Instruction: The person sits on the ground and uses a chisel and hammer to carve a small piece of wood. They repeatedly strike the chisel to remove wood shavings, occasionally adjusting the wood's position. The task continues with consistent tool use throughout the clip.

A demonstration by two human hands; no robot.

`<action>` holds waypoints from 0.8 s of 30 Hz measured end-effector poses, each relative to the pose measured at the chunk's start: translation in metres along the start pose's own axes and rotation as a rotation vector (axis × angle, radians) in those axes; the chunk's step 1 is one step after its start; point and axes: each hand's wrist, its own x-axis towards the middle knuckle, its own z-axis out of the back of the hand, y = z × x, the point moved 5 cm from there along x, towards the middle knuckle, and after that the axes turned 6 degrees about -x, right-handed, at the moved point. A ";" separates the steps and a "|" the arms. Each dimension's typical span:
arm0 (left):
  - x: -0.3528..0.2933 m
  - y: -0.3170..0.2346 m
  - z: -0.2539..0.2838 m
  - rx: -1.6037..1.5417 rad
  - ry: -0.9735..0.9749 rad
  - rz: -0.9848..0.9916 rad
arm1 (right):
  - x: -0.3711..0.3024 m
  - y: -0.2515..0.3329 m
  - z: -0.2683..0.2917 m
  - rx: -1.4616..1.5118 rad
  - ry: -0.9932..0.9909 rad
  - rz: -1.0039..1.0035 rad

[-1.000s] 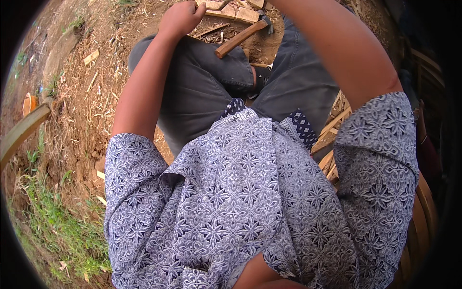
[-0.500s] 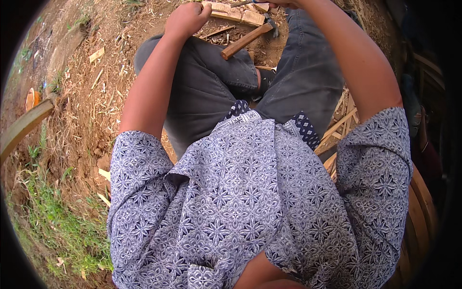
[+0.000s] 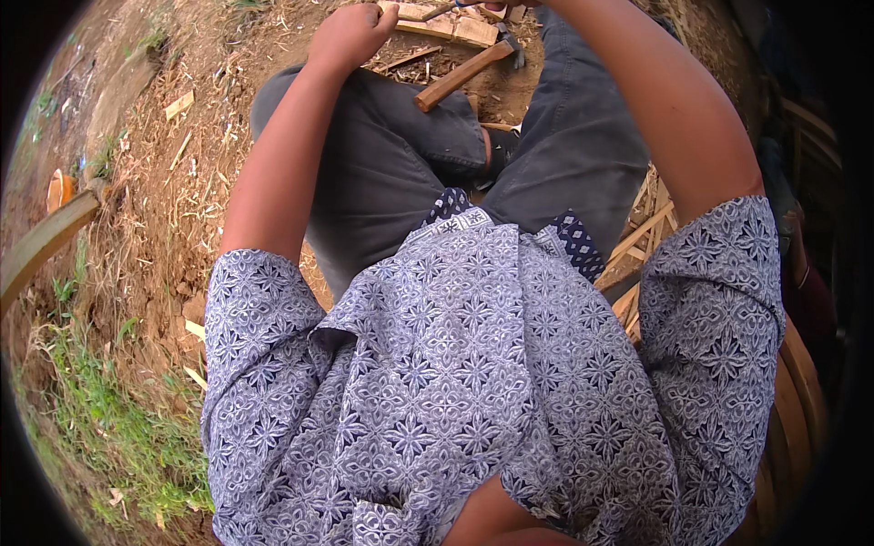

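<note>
At the top, my left hand (image 3: pixel 353 35) is closed at the left end of a pale carved wooden block (image 3: pixel 446 27), its fingers partly hidden. My right hand (image 3: pixel 506 5) is cut off by the upper edge. It grips a slim, chisel-like metal tool (image 3: pixel 439 12) with a blue band, whose tip points left over the block. Just below the block, a hammer (image 3: pixel 465 76) lies between my legs, its wooden handle slanting down to the left and its dark metal head at the upper right.
Wood shavings and offcuts (image 3: pixel 179 105) litter the brown soil. A curved wooden piece (image 3: pixel 50 241) juts in at the left, near an orange object (image 3: pixel 60 190). Grass (image 3: pixel 118 428) grows lower left. More wood strips (image 3: pixel 642 232) lie beside my right leg, and curved timber (image 3: pixel 794 400) stands at the right.
The metal tool and my right hand have shifted slightly left along the block. My left hand stays at the block's end, and the hammer lies as before.
</note>
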 end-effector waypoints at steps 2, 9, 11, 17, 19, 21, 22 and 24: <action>0.003 0.005 -0.006 0.016 0.055 -0.003 | -0.027 0.015 0.021 0.183 0.038 -0.175; 0.003 0.004 -0.007 -0.036 0.009 -0.084 | 0.014 0.032 0.023 -0.061 0.044 0.003; 0.000 0.001 -0.005 -0.037 -0.011 -0.104 | 0.019 0.037 0.024 -0.071 0.002 0.032; -0.006 -0.006 -0.004 0.045 0.065 -0.108 | -0.006 0.063 0.013 0.045 -0.224 -0.071; -0.009 0.003 -0.002 0.062 0.045 -0.073 | -0.002 0.061 0.015 0.083 -0.042 -0.125; -0.007 0.009 -0.002 0.064 0.024 -0.054 | 0.005 0.040 -0.005 0.119 -0.007 -0.145; 0.002 -0.002 -0.008 0.043 0.006 -0.095 | 0.035 0.007 -0.039 0.035 -0.009 -0.101; 0.001 -0.003 -0.005 0.028 0.033 -0.032 | 0.024 -0.016 -0.074 0.142 -0.161 -0.008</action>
